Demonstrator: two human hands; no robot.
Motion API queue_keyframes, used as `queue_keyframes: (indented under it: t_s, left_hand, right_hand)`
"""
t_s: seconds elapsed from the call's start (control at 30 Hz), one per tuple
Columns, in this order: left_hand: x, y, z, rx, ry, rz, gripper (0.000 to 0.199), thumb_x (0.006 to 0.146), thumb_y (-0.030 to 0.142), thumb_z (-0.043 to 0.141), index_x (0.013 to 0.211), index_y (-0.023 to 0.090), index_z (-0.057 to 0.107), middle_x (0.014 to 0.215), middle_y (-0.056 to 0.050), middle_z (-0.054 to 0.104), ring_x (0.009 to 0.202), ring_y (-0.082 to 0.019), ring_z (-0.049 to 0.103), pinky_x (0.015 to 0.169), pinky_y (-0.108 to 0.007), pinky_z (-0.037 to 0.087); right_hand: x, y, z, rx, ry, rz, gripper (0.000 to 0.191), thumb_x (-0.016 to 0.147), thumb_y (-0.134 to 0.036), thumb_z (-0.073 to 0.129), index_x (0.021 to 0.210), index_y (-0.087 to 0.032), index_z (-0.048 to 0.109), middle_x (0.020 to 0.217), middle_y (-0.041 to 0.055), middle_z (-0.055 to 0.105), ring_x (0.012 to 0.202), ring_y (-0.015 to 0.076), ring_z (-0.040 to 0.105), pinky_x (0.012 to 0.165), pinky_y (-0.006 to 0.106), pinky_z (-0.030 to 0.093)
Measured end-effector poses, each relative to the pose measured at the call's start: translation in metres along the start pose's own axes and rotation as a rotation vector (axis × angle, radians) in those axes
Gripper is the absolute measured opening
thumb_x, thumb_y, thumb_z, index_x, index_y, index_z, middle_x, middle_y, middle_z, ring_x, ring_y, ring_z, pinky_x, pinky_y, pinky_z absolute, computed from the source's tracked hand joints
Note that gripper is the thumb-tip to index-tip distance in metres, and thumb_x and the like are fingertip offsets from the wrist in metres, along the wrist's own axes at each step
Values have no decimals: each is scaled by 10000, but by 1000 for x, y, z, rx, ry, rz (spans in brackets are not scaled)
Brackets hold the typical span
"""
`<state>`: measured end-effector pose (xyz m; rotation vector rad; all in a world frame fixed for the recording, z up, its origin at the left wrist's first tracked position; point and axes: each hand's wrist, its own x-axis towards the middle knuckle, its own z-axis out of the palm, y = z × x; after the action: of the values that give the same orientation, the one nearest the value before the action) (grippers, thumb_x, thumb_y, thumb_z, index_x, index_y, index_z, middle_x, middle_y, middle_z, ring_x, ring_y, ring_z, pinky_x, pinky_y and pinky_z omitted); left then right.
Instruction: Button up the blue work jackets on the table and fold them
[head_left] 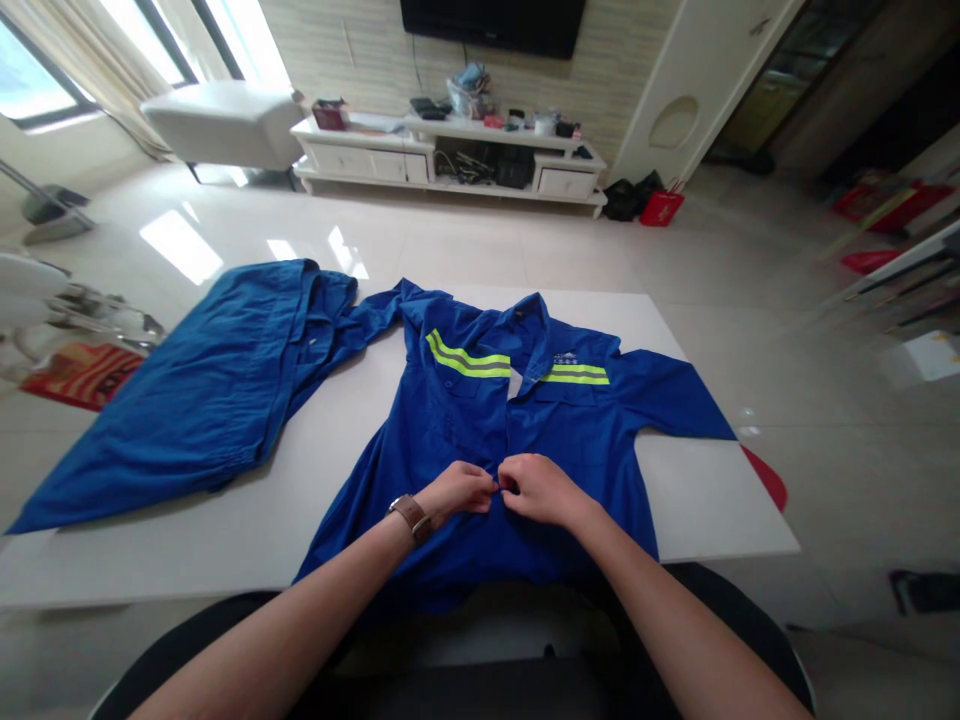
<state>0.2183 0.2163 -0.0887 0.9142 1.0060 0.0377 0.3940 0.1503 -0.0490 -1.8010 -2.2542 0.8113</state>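
Note:
A blue work jacket (570,430) with yellow-green and grey reflective stripes lies front up on the white table (720,500), its collar toward the far edge. My left hand (466,487), with a brown watch strap at the wrist, pinches the jacket's front edge near the middle. Close beside it, my right hand (536,488) is closed on the other side of the same front opening. The fingertips almost meet, and whatever small part sits between them is hidden. Above the hands, the front opening parts near the collar and shows a pale patch.
Folded blue clothing (202,390) lies on the table's left part, partly under the jacket's sleeve. A red bag (82,375) is beyond the left edge. Past the table stand a white TV cabinet (367,160) and a pale bench (225,125). A red stool (765,478) shows at the right edge.

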Motion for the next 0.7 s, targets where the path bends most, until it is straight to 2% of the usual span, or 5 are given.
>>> queue_keyframes:
  t_s: [0.13, 0.27, 0.47, 0.6, 0.7]
  left_hand:
    - [0, 0, -2, 163, -45, -65, 311, 678, 402, 761, 778, 127, 657, 696, -24, 670, 620, -152, 658, 621, -268, 546]
    - [2, -5, -2, 169, -104, -37, 330, 728, 442, 734, 801, 130, 657, 695, -26, 671, 602, -146, 658, 599, -255, 545]
    - [7, -10, 0, 91, -78, -5, 312, 694, 403, 777, 751, 132, 634, 671, -6, 634, 592, -139, 660, 555, -229, 532]
    - [10, -9, 1, 90, -49, -3, 211, 723, 308, 742, 738, 130, 630, 665, -11, 633, 582, -134, 663, 522, -208, 519]
    - [10, -9, 2, 88, -43, 1, 204, 740, 300, 732, 722, 125, 627, 656, -12, 628, 556, -127, 654, 501, -200, 512]
  right_hand:
    - [-1, -3, 2, -54, 9, -39, 42, 788, -158, 634, 775, -197, 643, 815, 12, 667, 770, 145, 585, 670, 256, 317]
    - [-1, -3, 5, -77, 10, -62, 45, 782, -153, 628, 779, -198, 631, 813, 8, 660, 773, 143, 576, 682, 258, 318]
    - [0, 0, 5, -56, 4, -12, 60, 781, -141, 621, 789, -200, 624, 828, 8, 652, 783, 146, 572, 699, 251, 333]
    - [2, 3, 6, -31, -16, 9, 57, 769, -146, 632, 778, -197, 611, 813, 3, 641, 758, 140, 557, 679, 246, 330]
    - [2, 5, 6, -20, -13, 5, 70, 753, -134, 626, 776, -196, 604, 805, 2, 632, 756, 140, 549, 685, 246, 332]
